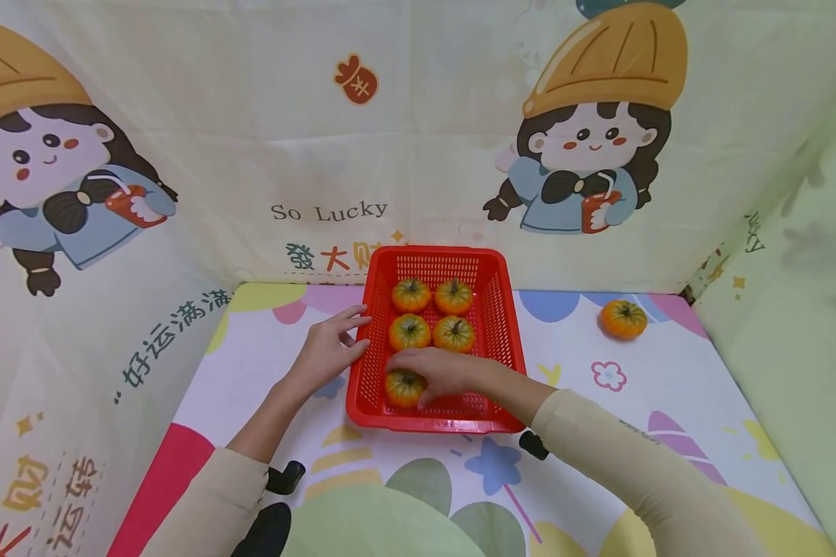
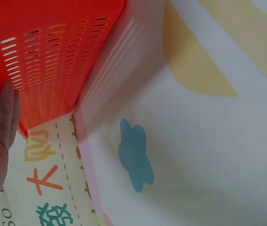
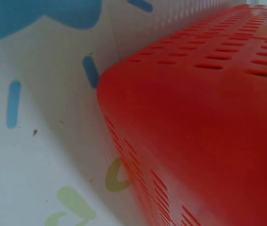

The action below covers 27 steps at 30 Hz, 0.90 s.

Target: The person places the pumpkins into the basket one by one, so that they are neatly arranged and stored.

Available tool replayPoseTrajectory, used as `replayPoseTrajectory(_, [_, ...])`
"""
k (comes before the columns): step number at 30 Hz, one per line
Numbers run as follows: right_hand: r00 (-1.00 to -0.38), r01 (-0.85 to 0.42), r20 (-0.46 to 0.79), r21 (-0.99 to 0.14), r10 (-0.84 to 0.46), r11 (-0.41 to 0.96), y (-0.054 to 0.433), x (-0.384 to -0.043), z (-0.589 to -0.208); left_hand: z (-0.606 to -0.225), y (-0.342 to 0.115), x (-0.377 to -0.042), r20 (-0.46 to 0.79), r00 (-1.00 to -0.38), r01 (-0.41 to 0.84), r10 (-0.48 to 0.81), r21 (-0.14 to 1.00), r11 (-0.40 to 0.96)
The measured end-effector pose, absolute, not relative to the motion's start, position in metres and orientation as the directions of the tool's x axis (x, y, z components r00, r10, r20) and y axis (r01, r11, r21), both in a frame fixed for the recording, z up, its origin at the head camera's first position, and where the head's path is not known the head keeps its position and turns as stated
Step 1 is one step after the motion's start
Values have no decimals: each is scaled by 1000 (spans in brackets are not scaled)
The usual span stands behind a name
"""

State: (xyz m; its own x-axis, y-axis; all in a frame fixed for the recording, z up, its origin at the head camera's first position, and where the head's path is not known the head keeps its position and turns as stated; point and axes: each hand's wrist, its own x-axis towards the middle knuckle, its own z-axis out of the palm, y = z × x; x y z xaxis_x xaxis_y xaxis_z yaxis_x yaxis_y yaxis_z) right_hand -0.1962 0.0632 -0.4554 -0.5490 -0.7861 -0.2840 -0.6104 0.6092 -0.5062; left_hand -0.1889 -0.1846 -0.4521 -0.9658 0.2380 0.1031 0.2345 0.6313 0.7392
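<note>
A red plastic basket (image 1: 437, 425) with slotted walls holds several small orange-and-green pumpkins, such as one at the back left (image 1: 411, 295). My right hand (image 1: 453, 373) reaches in over the basket's right side and grips the pumpkin (image 1: 403, 388) in the near left corner, fingers behind it and thumb on its right. At the basket's left rim, my left hand (image 1: 325, 348) touches the edge with fairly straight fingers. In the left wrist view its fingers (image 2: 5, 113) lie against the outer wall. The right wrist view shows only the basket's outside (image 3: 204, 122); the right hand is hidden there.
One more pumpkin (image 1: 623, 319) lies on the table at the back right, outside the basket. A patterned cloth (image 1: 446, 155) hangs behind the table, with side panels left and right. The printed tabletop (image 1: 571, 433) extends around the basket.
</note>
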Motion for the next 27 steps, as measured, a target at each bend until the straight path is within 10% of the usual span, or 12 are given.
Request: replayPoseTrajectory(27, [-549, -610, -282, -508, -787, 608, 67, -196, -464, -451, -184, -188, 91, -965, 228, 244, 747, 624])
